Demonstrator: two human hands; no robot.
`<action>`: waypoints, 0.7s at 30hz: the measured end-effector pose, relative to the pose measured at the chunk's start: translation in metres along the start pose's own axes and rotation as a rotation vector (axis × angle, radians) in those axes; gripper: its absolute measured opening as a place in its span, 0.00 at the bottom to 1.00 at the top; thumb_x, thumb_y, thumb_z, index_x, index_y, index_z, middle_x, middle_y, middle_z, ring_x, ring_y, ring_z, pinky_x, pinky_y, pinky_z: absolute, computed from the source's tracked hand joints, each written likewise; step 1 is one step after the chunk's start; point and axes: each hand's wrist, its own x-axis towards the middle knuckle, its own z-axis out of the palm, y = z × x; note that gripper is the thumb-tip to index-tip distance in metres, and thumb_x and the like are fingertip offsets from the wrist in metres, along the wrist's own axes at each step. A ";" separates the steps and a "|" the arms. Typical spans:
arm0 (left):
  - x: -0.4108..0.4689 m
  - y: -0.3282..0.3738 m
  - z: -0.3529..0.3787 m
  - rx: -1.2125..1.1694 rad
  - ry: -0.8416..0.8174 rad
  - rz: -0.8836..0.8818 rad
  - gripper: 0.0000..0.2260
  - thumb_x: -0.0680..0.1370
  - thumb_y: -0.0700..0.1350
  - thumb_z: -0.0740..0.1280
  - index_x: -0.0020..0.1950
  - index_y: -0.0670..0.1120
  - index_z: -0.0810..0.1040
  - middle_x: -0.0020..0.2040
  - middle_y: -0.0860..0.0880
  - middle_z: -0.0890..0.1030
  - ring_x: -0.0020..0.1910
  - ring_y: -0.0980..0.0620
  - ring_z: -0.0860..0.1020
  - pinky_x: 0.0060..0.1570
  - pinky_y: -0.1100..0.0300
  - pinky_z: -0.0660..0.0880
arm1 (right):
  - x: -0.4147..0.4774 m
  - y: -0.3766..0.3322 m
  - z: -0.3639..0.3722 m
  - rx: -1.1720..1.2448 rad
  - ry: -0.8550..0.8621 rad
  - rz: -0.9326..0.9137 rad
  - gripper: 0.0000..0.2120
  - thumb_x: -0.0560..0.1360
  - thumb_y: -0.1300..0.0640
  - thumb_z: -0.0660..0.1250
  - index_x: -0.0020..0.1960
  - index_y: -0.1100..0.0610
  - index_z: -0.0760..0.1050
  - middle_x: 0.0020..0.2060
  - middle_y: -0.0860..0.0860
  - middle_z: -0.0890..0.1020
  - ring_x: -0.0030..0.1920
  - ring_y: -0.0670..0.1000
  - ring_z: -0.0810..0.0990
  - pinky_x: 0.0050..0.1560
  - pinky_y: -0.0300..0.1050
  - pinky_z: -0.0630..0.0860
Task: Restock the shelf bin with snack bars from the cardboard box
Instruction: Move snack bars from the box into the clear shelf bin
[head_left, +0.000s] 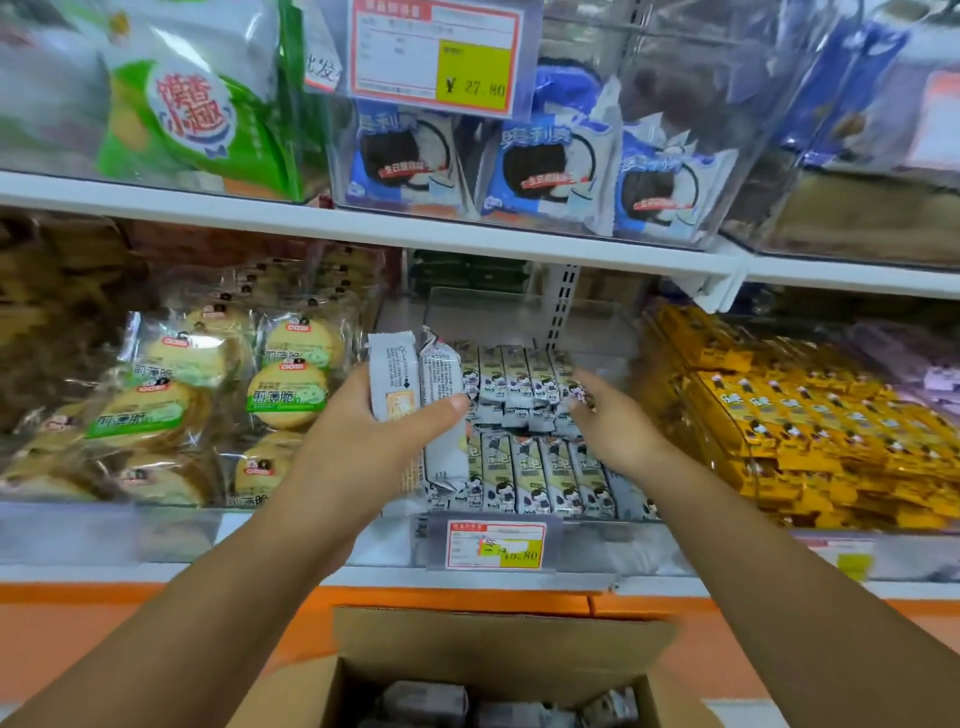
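A clear shelf bin (592, 322) on the middle shelf holds rows of grey-white snack bars (540, 473) standing side by side. My left hand (363, 441) is shut on a small stack of these bars (410, 379), held upright at the bin's left side. At the right end of the upper row, my right hand (618, 421) touches the bars (566, 379) with its fingertips. The open cardboard box (498, 649) sits below at the bottom edge, with more wrapped bars (431, 701) inside.
Round biscuit packs (280, 379) fill the bin to the left, yellow snack packs (769, 410) the bin to the right. A price tag (493, 543) hangs on the bin's front. Cookie packs (540, 171) sit on the shelf above, close overhead.
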 end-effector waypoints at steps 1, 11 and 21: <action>-0.002 0.001 0.002 -0.020 -0.008 -0.008 0.14 0.73 0.48 0.74 0.57 0.56 0.77 0.49 0.52 0.86 0.48 0.51 0.85 0.53 0.43 0.80 | -0.008 -0.001 -0.002 -0.030 0.017 -0.044 0.23 0.82 0.54 0.55 0.77 0.51 0.57 0.74 0.55 0.64 0.67 0.56 0.71 0.61 0.47 0.71; -0.030 0.006 0.025 -0.238 -0.175 -0.113 0.20 0.68 0.44 0.72 0.60 0.45 0.79 0.53 0.43 0.85 0.52 0.42 0.84 0.54 0.45 0.80 | -0.137 -0.033 -0.018 0.564 -0.306 -0.263 0.12 0.76 0.41 0.58 0.58 0.30 0.69 0.58 0.32 0.76 0.59 0.37 0.76 0.66 0.44 0.72; -0.039 -0.004 0.042 -0.173 -0.175 -0.139 0.25 0.66 0.48 0.74 0.63 0.45 0.79 0.52 0.47 0.85 0.47 0.51 0.82 0.47 0.56 0.78 | -0.157 -0.011 -0.027 0.638 -0.108 -0.109 0.18 0.74 0.59 0.70 0.61 0.48 0.72 0.49 0.51 0.80 0.49 0.52 0.82 0.52 0.47 0.80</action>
